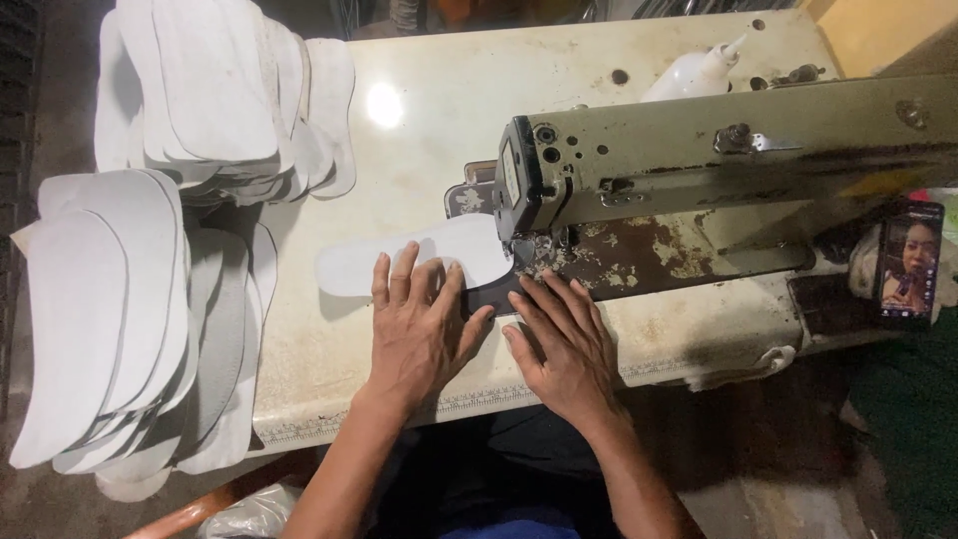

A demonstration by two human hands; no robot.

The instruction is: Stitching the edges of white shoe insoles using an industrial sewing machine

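A white sole-shaped cut piece [399, 260] lies flat on the worn cream table [329, 339], its right end under the head of an old sewing machine [718, 150]. My left hand [419, 324] presses flat on the piece, fingers spread. Flat beside it, my right hand [564, 344] rests by a dark piece [489, 296] that lies just in front of the needle area. Neither hand grips anything.
Two tall stacks of white cut pieces stand at the left: one at the table's back corner [225, 95], one off its left edge [110, 319]. A white squeeze bottle [699, 72] lies behind the machine. A phone [908, 262] with a lit screen leans at the right.
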